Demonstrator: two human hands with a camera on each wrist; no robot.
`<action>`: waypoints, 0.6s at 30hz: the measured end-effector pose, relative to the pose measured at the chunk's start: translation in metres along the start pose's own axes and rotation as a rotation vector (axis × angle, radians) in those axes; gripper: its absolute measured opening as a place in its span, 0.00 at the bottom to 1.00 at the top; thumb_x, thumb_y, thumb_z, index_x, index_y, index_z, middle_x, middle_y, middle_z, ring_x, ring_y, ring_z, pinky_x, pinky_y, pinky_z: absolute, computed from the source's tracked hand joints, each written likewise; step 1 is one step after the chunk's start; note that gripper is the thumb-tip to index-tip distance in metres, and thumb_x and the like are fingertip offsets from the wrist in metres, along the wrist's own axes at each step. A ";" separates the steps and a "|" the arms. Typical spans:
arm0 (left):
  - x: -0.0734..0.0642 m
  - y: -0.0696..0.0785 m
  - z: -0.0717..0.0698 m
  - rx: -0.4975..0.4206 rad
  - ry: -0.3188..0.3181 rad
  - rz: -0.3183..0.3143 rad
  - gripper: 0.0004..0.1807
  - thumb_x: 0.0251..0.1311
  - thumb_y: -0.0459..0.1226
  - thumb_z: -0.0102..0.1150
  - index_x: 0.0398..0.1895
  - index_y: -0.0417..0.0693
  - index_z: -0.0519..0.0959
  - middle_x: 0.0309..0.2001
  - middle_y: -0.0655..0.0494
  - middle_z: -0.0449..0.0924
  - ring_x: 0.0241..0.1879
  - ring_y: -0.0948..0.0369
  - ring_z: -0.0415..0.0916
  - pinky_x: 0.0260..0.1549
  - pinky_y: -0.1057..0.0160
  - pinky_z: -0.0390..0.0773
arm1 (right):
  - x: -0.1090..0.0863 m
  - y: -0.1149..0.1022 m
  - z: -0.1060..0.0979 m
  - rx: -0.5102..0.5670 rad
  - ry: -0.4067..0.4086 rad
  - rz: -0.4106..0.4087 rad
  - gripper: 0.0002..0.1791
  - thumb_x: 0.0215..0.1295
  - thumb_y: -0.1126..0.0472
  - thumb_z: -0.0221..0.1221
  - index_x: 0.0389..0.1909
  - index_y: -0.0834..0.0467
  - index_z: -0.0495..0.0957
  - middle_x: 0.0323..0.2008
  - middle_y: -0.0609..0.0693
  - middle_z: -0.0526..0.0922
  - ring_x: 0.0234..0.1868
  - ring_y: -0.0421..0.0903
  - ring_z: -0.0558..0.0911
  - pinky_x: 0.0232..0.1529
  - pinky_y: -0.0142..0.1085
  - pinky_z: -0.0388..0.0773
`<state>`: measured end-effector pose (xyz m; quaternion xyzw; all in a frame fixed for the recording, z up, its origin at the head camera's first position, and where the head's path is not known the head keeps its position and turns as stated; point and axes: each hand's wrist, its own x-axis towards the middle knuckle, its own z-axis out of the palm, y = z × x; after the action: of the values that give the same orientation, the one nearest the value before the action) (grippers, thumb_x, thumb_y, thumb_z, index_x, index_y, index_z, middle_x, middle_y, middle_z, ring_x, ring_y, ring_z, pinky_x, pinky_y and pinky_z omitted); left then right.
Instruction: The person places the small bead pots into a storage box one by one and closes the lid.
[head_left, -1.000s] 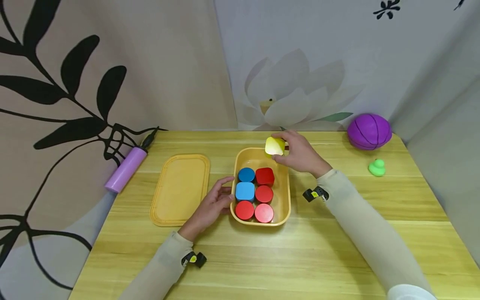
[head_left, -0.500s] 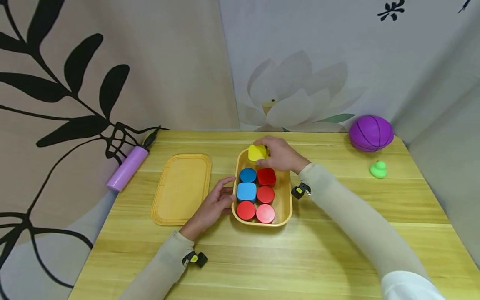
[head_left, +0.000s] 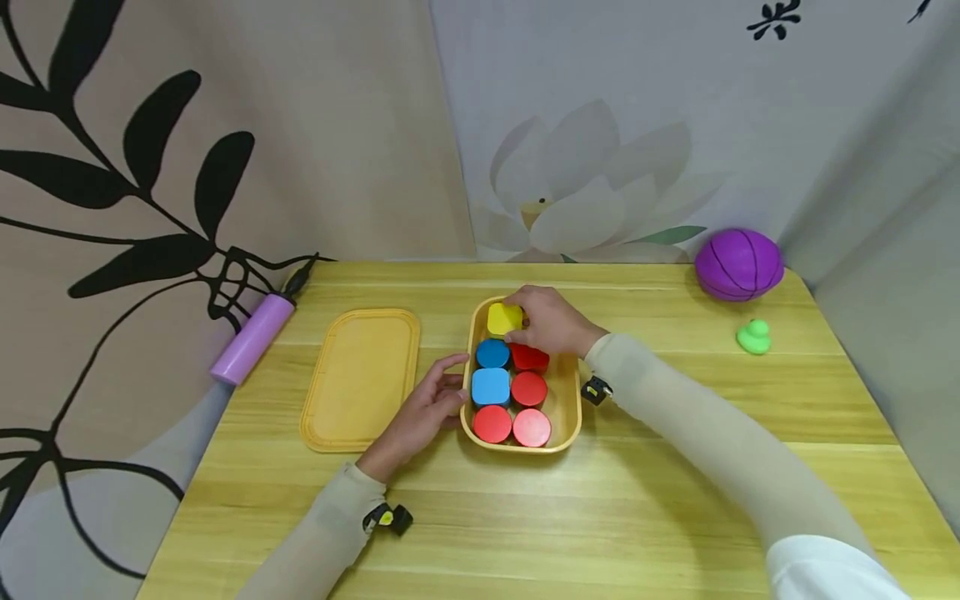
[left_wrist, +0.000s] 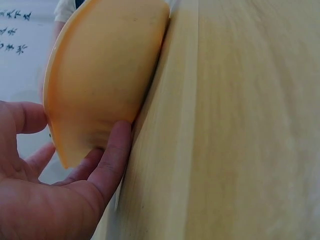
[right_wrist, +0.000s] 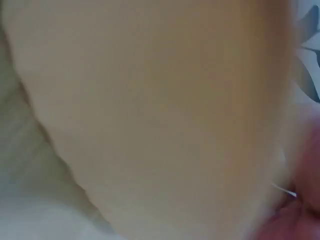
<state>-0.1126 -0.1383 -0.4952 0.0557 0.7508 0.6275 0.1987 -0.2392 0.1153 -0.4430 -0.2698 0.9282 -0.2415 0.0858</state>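
Note:
The yellow rounded-square block (head_left: pixel 504 320) is low inside the far left corner of the yellow-orange box (head_left: pixel 572 417). My right hand (head_left: pixel 553 321) pinches it between fingers and thumb. Nearer in the box stand a blue round block (head_left: pixel 492 354), a light blue rounded-square block (head_left: pixel 491 387), a red rounded-square block (head_left: pixel 529 358) partly behind my hand, and several red round blocks (head_left: pixel 529 389). My left hand (head_left: pixel 423 414) rests its fingers and thumb against the box's left outer wall, seen closely in the left wrist view (left_wrist: pixel 95 85). Blur fills most of the right wrist view.
A flat yellow lid (head_left: pixel 362 379) lies left of the box on the wooden table (head_left: pixel 600 517). Beyond it is a purple cylinder with a black tip (head_left: pixel 253 340). At the back right sit a purple ball (head_left: pixel 738 265) and a small green toy (head_left: pixel 753 337). Curtains border the back.
My right hand has carried the yellow block leftward from above the box's far right side and lowered it into the far left corner. The left hand stays at the wall.

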 end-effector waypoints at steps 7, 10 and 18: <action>0.000 -0.001 0.001 -0.008 -0.009 -0.001 0.30 0.80 0.42 0.52 0.80 0.71 0.61 0.70 0.43 0.71 0.62 0.49 0.77 0.51 0.51 0.87 | -0.002 0.002 0.010 -0.022 0.034 -0.032 0.32 0.65 0.50 0.74 0.65 0.63 0.81 0.52 0.55 0.86 0.45 0.50 0.80 0.52 0.41 0.82; -0.001 0.000 0.001 0.003 0.002 0.001 0.30 0.80 0.41 0.52 0.80 0.71 0.61 0.70 0.43 0.72 0.62 0.49 0.77 0.50 0.51 0.87 | -0.002 0.004 0.011 -0.033 0.056 -0.046 0.30 0.64 0.49 0.74 0.62 0.63 0.83 0.50 0.55 0.86 0.45 0.50 0.80 0.54 0.43 0.81; -0.002 0.003 0.000 0.010 0.019 -0.014 0.30 0.79 0.41 0.53 0.79 0.72 0.62 0.69 0.44 0.72 0.61 0.50 0.77 0.50 0.51 0.87 | -0.002 0.005 0.012 -0.008 0.065 -0.048 0.27 0.66 0.50 0.73 0.60 0.62 0.85 0.45 0.54 0.87 0.42 0.49 0.79 0.50 0.43 0.80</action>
<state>-0.1113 -0.1380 -0.4918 0.0457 0.7561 0.6229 0.1956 -0.2364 0.1154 -0.4562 -0.2844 0.9247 -0.2482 0.0488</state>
